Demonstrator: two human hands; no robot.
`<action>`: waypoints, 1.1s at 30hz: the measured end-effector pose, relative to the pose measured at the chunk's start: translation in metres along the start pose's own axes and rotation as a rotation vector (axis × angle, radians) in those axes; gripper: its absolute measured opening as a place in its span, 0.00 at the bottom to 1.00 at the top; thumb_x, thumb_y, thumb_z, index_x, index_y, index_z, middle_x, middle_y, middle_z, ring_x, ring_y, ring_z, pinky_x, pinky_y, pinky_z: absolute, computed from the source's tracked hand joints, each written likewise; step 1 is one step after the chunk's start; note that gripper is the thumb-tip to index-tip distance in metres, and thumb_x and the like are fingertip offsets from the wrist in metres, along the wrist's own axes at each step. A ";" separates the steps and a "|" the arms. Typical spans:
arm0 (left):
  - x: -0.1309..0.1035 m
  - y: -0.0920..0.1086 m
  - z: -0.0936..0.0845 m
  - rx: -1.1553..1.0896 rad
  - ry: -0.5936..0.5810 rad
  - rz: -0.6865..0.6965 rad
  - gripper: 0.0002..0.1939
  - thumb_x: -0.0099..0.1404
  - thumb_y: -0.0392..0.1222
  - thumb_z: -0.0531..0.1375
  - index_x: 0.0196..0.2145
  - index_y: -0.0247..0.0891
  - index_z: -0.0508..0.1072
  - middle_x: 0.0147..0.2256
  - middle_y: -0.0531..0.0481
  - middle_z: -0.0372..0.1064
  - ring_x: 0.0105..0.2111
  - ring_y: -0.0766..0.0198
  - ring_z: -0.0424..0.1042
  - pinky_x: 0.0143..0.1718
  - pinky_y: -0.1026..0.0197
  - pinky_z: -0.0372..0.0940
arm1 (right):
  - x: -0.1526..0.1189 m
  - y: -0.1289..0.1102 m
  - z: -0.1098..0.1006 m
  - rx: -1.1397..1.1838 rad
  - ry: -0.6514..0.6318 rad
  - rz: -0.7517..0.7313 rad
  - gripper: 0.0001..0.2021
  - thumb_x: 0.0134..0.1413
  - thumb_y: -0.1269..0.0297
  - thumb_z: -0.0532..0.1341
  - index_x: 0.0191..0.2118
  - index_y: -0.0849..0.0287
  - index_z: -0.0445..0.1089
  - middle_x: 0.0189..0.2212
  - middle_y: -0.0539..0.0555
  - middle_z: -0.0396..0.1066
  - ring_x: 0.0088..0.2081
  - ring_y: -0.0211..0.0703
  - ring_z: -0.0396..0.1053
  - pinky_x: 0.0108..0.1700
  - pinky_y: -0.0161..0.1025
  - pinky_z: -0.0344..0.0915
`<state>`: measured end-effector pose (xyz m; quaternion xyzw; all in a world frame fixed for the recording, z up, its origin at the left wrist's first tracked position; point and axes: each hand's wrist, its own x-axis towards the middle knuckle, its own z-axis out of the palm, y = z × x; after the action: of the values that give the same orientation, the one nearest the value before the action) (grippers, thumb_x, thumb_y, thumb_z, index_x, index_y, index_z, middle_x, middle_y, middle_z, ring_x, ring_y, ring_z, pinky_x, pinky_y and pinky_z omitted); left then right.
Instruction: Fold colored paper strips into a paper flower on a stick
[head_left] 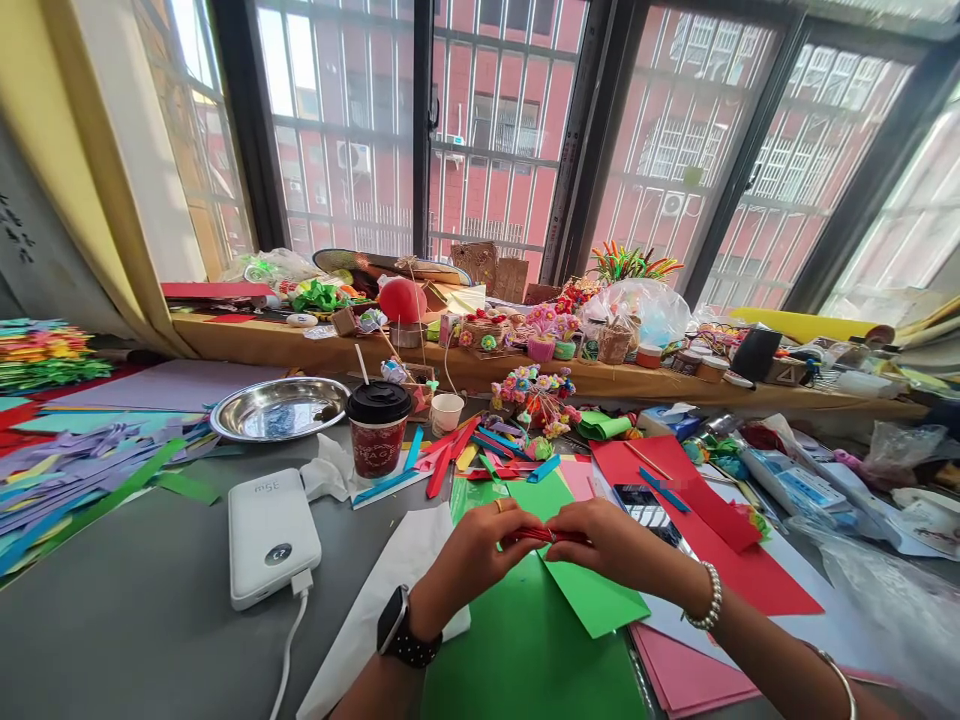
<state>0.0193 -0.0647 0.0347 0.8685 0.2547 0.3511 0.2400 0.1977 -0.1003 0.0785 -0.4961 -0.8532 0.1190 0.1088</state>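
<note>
Both my hands meet over the green sheet [525,650]. Between their fingertips is a thin bundle of red strips [537,535], held level; whether it is paper or something else I cannot tell. My left hand [476,545], with a ring and a watch, pinches its left end. My right hand [611,538], with a beaded bracelet, pinches the other end. The fingers hide much of the bundle. Under the right hand lies a light green paper piece [592,592]. A phone [652,512] rests just beyond that hand, on red paper [765,565].
At the left stand a white power bank [274,535] with a cable, a lidded drink cup [377,435] and a metal plate [277,412]. Colored paper strips [112,470] pile up at far left. Craft flowers [532,395] and a paper cup [447,412] stand before the crowded windowsill [465,372].
</note>
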 end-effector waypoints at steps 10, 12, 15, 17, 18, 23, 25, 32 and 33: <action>0.000 -0.001 0.002 -0.012 0.062 0.070 0.11 0.59 0.42 0.52 0.36 0.38 0.71 0.30 0.47 0.66 0.29 0.67 0.65 0.30 0.66 0.61 | 0.001 0.006 -0.009 0.329 -0.095 0.042 0.13 0.46 0.55 0.56 0.29 0.61 0.70 0.17 0.45 0.56 0.20 0.30 0.49 0.20 0.29 0.47; 0.001 -0.001 0.003 -0.046 0.084 0.068 0.11 0.59 0.42 0.52 0.37 0.39 0.71 0.31 0.47 0.66 0.30 0.67 0.65 0.31 0.65 0.62 | -0.001 0.006 -0.010 0.332 -0.061 0.036 0.13 0.46 0.56 0.56 0.33 0.60 0.70 0.19 0.47 0.61 0.21 0.32 0.54 0.22 0.30 0.51; 0.002 -0.001 0.005 -0.178 0.170 -0.011 0.16 0.56 0.42 0.55 0.44 0.42 0.66 0.35 0.47 0.65 0.34 0.65 0.66 0.36 0.63 0.63 | -0.003 0.004 -0.004 0.253 0.129 0.060 0.11 0.46 0.59 0.58 0.35 0.58 0.69 0.25 0.50 0.67 0.26 0.38 0.61 0.27 0.33 0.57; 0.004 -0.001 0.007 -0.341 0.224 -0.115 0.25 0.52 0.43 0.59 0.49 0.42 0.60 0.38 0.47 0.64 0.36 0.64 0.67 0.37 0.61 0.64 | -0.002 0.001 0.004 0.179 0.304 0.063 0.10 0.46 0.63 0.58 0.36 0.58 0.68 0.30 0.53 0.68 0.31 0.42 0.63 0.32 0.36 0.60; 0.005 -0.002 0.008 -0.416 0.240 -0.165 0.28 0.50 0.43 0.60 0.49 0.41 0.59 0.39 0.47 0.64 0.37 0.63 0.67 0.38 0.61 0.64 | -0.001 -0.001 0.009 0.146 0.384 0.054 0.09 0.47 0.65 0.58 0.37 0.58 0.67 0.31 0.54 0.68 0.34 0.44 0.64 0.35 0.38 0.61; 0.007 -0.009 0.007 -0.432 0.319 -0.285 0.12 0.51 0.45 0.59 0.33 0.36 0.71 0.33 0.48 0.70 0.34 0.62 0.68 0.35 0.62 0.64 | 0.014 -0.005 0.028 0.136 0.560 0.002 0.06 0.47 0.67 0.58 0.35 0.57 0.66 0.32 0.54 0.67 0.36 0.46 0.64 0.37 0.42 0.62; 0.007 -0.012 0.005 -0.380 0.363 -0.291 0.11 0.52 0.45 0.59 0.31 0.37 0.72 0.30 0.49 0.70 0.32 0.63 0.69 0.33 0.63 0.64 | 0.019 0.000 0.032 0.259 0.580 0.014 0.09 0.45 0.65 0.59 0.35 0.58 0.65 0.32 0.54 0.68 0.35 0.44 0.66 0.37 0.41 0.64; 0.009 -0.018 0.004 -0.188 0.314 -0.165 0.11 0.52 0.43 0.59 0.34 0.39 0.71 0.32 0.49 0.70 0.35 0.62 0.68 0.36 0.61 0.64 | 0.027 0.025 0.051 0.554 0.619 0.029 0.08 0.43 0.63 0.60 0.31 0.59 0.65 0.28 0.53 0.68 0.31 0.41 0.67 0.32 0.37 0.66; 0.009 -0.019 0.005 -0.170 0.291 -0.156 0.11 0.52 0.43 0.59 0.34 0.39 0.71 0.33 0.49 0.70 0.35 0.62 0.68 0.36 0.61 0.64 | 0.027 0.026 0.053 0.540 0.636 0.018 0.07 0.44 0.63 0.60 0.29 0.59 0.65 0.27 0.52 0.67 0.30 0.40 0.67 0.30 0.37 0.66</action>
<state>0.0230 -0.0456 0.0247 0.7627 0.3226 0.4737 0.2996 0.1897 -0.0689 0.0215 -0.4692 -0.7108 0.1803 0.4920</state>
